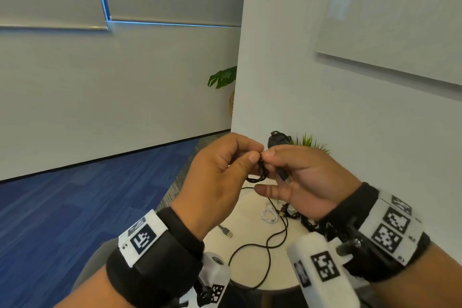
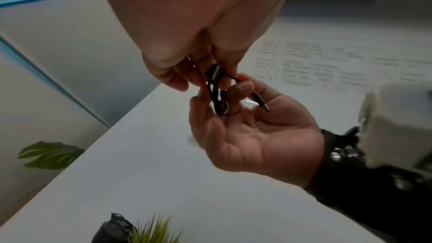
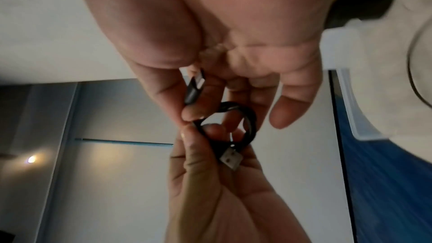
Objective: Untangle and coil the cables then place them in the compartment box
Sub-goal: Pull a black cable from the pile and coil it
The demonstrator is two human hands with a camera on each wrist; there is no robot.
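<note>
**One cable nearly coiled, the rest still loose**

Above the round table [image 1: 252,280], the left hand [image 1: 220,177] pinches a small black coil [image 1: 257,175]; the right hand [image 1: 305,182] pinches its free end beside the plug. Below, the long black cable [image 1: 268,250] and white cable [image 1: 268,215] lie uncoiled. No compartment box shows.

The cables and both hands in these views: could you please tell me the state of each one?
small black cable: coiled in tight loops, held in the air between both hands.
left hand: pinches the coil at its top.
right hand: pinches the coil, plug end lying over its palm.
long black cable: loose, uncoiled on the round table.
white cable: loosely bunched on the table.
</note>
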